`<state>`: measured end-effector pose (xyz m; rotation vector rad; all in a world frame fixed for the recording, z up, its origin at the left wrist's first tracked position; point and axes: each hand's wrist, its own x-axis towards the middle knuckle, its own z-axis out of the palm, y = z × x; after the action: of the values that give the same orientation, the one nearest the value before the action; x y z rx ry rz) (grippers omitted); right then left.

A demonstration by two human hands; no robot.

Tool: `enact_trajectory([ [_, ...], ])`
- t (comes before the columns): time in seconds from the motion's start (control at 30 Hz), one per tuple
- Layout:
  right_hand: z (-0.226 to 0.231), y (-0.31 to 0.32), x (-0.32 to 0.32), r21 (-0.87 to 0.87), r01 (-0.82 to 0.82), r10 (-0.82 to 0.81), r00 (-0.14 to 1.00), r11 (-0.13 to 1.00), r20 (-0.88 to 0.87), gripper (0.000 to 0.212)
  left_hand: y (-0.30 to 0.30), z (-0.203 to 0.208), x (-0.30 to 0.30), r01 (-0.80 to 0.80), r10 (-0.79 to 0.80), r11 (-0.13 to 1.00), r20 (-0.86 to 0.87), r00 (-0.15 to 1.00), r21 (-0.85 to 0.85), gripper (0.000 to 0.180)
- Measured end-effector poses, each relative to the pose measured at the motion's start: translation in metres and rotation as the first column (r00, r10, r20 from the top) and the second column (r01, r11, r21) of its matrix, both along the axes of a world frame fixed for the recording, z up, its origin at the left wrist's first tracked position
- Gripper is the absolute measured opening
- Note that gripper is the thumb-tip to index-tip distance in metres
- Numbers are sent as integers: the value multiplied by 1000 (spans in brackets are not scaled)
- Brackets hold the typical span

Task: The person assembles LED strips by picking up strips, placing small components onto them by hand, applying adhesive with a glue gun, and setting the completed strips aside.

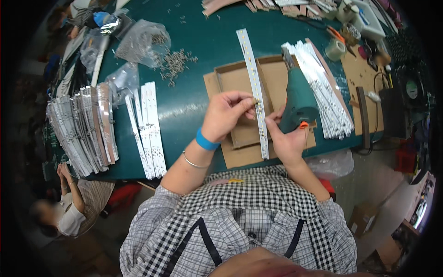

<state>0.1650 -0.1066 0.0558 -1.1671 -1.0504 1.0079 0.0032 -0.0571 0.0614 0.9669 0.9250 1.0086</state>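
A long white LED strip (pixel 253 69) dotted with small yellow squares lies upright across a shallow cardboard tray (pixel 221 69). My left hand (pixel 228 113), wearing a blue wristband, is closed at the strip's left edge. Its thumb and forefinger pinch a small brass-coloured metal piece whose exact kind is too small to tell. On the other side, my right hand (pixel 291 145) grips a green power tool (pixel 300 92) with an orange switch, its metal nose pointing away from me. The right thumb reaches toward the strip's right edge; whether it touches is unclear.
Small metal pieces (pixel 175 64) lie loose beside a clear plastic bag (pixel 143 44). White strips (pixel 150 134) and a larger stack (pixel 83 129) occupy the left; another bundle (pixel 318 87) lies right of the tool. A tape roll (pixel 335 49) stands farther right. A co-worker (pixel 69 207) sits lower left.
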Motion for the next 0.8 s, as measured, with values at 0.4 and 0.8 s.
enact_trajectory([
  [0.4, -6, -2, 9, -101, -99, 104, 993, 990, 51, 40, -5, 3, -3, 36, -41, 998, -79, 996, -59, 21],
  [0.8, -4, -3, 10, -69, -135, 140, 986, 988, 85, 43, -4, 0, -2, -20, 28, 999, -197, 980, 44, 22],
])
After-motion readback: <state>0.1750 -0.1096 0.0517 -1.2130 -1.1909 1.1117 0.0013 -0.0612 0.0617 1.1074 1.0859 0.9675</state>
